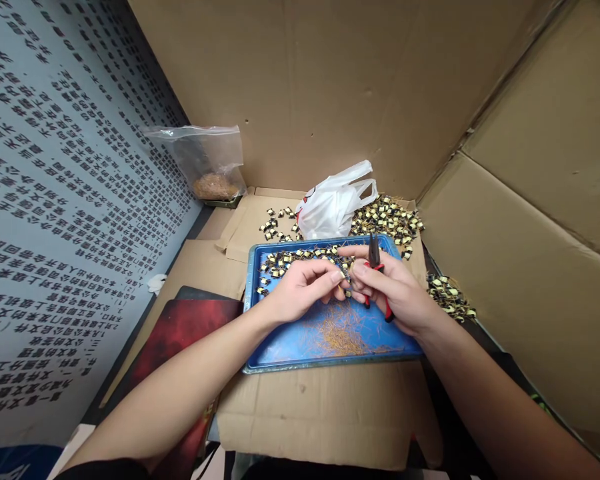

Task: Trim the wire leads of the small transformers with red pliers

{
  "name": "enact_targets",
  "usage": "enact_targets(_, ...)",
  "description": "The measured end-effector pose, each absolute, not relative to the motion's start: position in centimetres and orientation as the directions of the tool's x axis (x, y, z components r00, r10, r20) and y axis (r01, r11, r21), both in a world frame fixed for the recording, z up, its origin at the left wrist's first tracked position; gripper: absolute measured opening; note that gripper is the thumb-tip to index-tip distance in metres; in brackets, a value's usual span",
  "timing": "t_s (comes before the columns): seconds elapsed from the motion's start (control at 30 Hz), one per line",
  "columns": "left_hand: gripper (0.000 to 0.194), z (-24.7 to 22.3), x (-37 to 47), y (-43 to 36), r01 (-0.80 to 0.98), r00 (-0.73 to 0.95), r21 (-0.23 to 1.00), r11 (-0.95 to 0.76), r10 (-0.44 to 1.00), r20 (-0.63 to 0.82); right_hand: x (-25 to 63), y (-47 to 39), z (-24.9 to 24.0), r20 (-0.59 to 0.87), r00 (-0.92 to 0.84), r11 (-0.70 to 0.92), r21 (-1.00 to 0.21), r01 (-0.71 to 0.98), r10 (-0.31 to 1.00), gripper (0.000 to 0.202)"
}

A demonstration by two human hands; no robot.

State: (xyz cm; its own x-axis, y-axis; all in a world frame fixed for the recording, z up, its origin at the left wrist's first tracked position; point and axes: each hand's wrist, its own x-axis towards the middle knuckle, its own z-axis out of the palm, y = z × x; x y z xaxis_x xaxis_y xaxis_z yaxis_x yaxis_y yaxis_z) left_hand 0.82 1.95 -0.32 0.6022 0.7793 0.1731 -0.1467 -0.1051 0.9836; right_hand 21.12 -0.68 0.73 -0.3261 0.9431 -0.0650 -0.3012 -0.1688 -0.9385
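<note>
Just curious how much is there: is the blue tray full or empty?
Partly filled: the blue tray holds small yellow parts and thin brownish bits, but bare blue shows.

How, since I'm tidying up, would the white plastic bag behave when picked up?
Probably floppy: the white plastic bag looks thin and creased. Its handles, sticking up, would likely crumple under a light touch. Weight is uncertain: any contents are hidden.

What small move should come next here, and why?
Perhaps the right hand should ease its thumb toward the small piece: the left hand pinches it close by, while the red-handled pliers point away from it.
</note>
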Motion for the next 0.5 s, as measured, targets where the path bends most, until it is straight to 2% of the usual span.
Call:
enact_targets(0.13, 0.040, -0.3, 0.8, 1.9, -0.118, 0.616, 0.988, -0.102, 0.773, 0.153, 21.5, -0.6, 0.9, -0.059, -0.346, -0.140, -0.967, -0.212, 0.936, 0.029)
enact_targets(0.27, 0.040, -0.1, 0.9, 1.9, -0.102, 0.615, 0.988, -0.114, 0.774, 0.153, 21.9, -0.6, 1.0, -0.020, -0.329, -0.058, -0.993, -0.106, 0.944, 0.033)
enact_targets(0.5, 0.038, 0.2, 1.0, 1.9, -0.061, 0.594, 0.976, -0.207, 0.779, 0.202, 22.2, -0.8, 1.5, -0.050, -0.351, -0.067, -0.997, -0.038, 0.935, 0.032)
